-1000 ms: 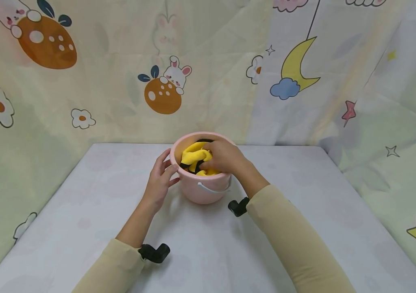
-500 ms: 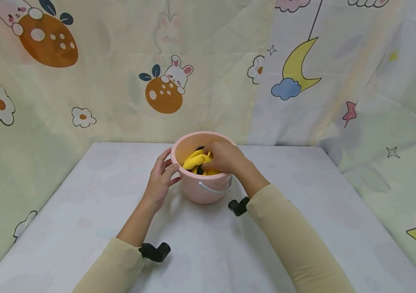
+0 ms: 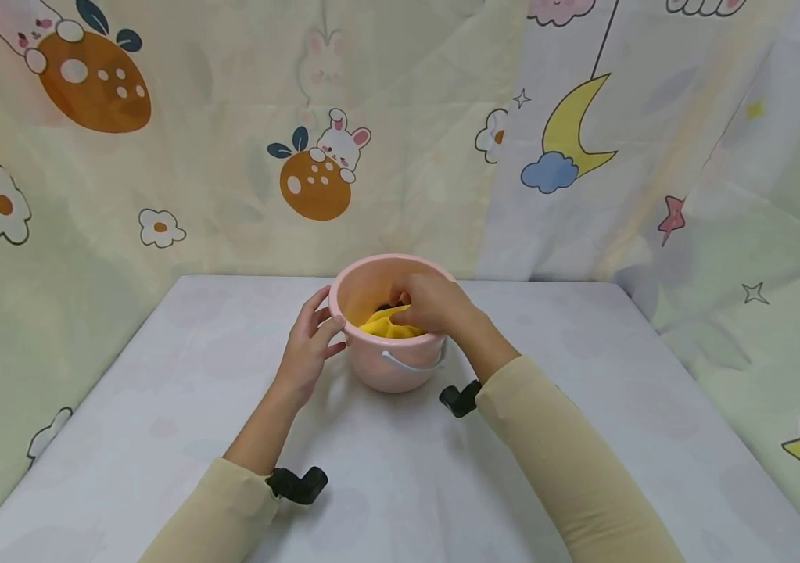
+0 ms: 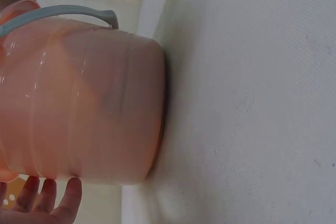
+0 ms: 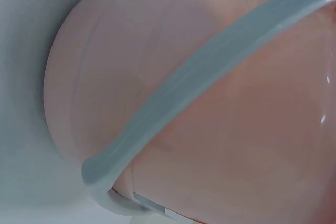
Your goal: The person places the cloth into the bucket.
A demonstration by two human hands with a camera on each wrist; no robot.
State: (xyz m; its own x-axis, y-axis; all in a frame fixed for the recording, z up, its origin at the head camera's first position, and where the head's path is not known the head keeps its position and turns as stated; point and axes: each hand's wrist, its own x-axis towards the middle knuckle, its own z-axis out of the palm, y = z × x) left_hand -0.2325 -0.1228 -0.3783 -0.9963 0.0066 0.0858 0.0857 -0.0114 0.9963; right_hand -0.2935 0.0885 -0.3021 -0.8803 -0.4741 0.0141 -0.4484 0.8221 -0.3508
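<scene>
A pink bucket [image 3: 389,371] with a pale grey-blue handle [image 3: 407,363] stands upright on the table. Yellow fabric [image 3: 389,324] with a bit of black lies low inside it; its full shape is hidden. My left hand [image 3: 304,348] rests against the left outer side, thumb near the rim. Its fingertips [image 4: 73,187] touch the wall in the left wrist view. Over the right rim, my right hand [image 3: 435,303] reaches in with curled fingers and holds the fabric between thumb and fingers, the lower fingertips being out of sight.
The white-covered table [image 3: 160,407] runs back to a printed cloth backdrop [image 3: 414,141] just behind the bucket. A black wrist-worn device [image 3: 299,485] sits at the left cuff, and another black device [image 3: 460,399] at the right.
The yellow-and-black fabric has sunk lower in the bucket, so more of the inner back wall shows. My right fingers have shifted slightly; the left hand and bucket stay in place.
</scene>
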